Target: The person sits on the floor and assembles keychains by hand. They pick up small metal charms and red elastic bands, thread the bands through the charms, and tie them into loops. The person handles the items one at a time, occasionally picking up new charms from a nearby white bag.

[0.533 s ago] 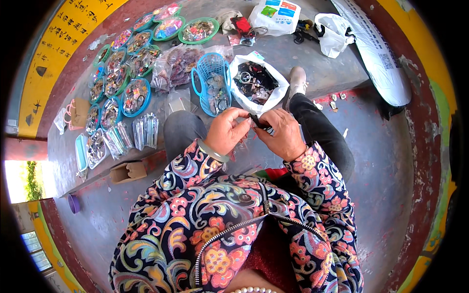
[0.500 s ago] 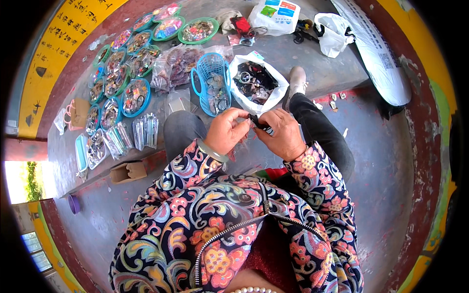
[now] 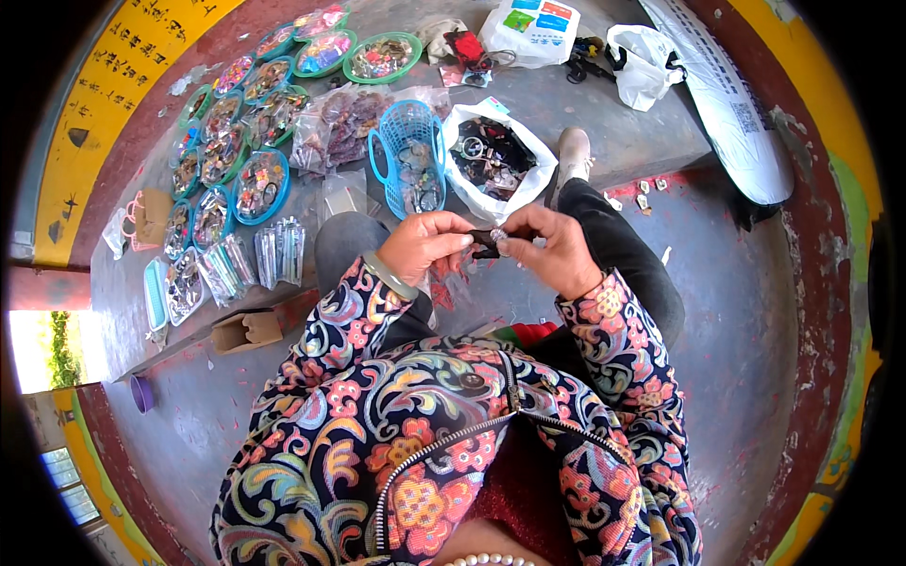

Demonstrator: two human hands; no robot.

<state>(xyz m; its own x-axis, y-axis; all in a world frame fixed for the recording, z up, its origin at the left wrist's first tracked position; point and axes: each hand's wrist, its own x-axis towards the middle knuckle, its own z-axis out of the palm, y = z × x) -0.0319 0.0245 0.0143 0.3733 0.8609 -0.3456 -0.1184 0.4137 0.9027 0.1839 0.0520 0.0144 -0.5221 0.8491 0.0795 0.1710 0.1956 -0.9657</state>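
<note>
In front of my body both hands pinch a small dark brown band-like piece (image 3: pixel 484 247) with a sparkly bit at one end; its exact kind is hard to make out. My left hand (image 3: pixel 421 253) grips the dark side between thumb and fingers. At the sparkly end, my right hand (image 3: pixel 557 255) has its thumb and fingertips closed on it. Just beyond the hands, a white plastic bag (image 3: pixel 540 179) stands open, holding many dark and shiny small accessories. Left of it is a blue plastic basket (image 3: pixel 387 123) with similar small items inside.
Several round trays (image 3: pixel 286 193) of small accessories fill the raised ledge at left. Clear-wrapped packs (image 3: pixel 280 253), a cardboard box (image 3: pixel 247 332) and a purple cup (image 3: pixel 142 394) are nearer. White bags (image 3: pixel 645 71) lie farther back. A long silvery sheet-like thing (image 3: pixel 731 113) leans at right.
My hands have drawn slightly apart, the left shifting left and the right shifting right. The dark piece is now stretched between them, and its sparkly end has come into sight.
</note>
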